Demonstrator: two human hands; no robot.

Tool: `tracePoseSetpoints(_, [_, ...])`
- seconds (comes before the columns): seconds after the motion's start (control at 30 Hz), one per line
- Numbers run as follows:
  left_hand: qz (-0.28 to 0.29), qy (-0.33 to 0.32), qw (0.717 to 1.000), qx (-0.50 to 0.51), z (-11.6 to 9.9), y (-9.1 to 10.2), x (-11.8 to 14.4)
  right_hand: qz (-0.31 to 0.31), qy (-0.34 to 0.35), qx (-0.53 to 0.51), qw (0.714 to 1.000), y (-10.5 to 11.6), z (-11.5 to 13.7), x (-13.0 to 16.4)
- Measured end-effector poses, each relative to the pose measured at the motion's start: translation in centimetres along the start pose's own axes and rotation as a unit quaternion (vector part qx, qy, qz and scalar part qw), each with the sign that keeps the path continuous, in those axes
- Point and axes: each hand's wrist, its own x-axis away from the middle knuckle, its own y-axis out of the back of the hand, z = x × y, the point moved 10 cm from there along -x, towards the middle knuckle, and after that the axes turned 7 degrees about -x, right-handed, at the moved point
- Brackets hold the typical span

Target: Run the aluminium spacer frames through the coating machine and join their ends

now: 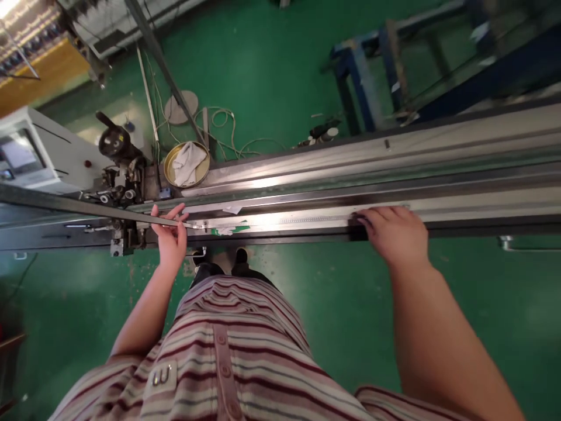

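My left hand (172, 241) is at the left end of the machine's long metal bed, its fingers spread. A narrow metal bar (109, 210) crosses in front of that hand; whether the fingers touch it I cannot tell. Close to its fingertips is a small metal fitting (200, 225). A row of small metal teeth (307, 220) runs rightward along the bed. My right hand (397, 234) rests over the bed (473, 202) farther right, fingers bent together and tips at the dark end of this row. What they grip, if anything, is hidden.
A round tray (167, 169) with a white cloth (189, 161) stands behind the bed. Left are a machine head with a dark handle (114, 140) and a white control box (65, 146). Cables (223, 120) lie on the green floor; a blue frame (362, 88) stands behind.
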Motion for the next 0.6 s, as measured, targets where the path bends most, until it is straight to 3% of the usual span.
tracePoseSetpoints(0.1, [-0.019,-0.042,0.999,-0.013,-1.9,1.6,-1.0,-0.016,0.052,0.009,0.998,2.1,1.5,0.2])
tracePoseSetpoints(0.2, [-0.017,-0.055,0.998,-0.002,-2.9,2.0,-2.9,-0.050,0.065,0.015,0.997,4.6,1.8,-0.3])
tracePoseSetpoints(0.33, [-0.019,-0.059,0.997,0.038,-2.5,0.6,-5.4,-0.072,0.065,0.006,0.995,6.5,1.6,-2.3])
tracePoseSetpoints(0.6, [-0.037,-0.071,0.996,0.046,0.1,-2.3,-6.9,-0.062,0.060,-0.009,0.996,6.6,2.2,-6.4])
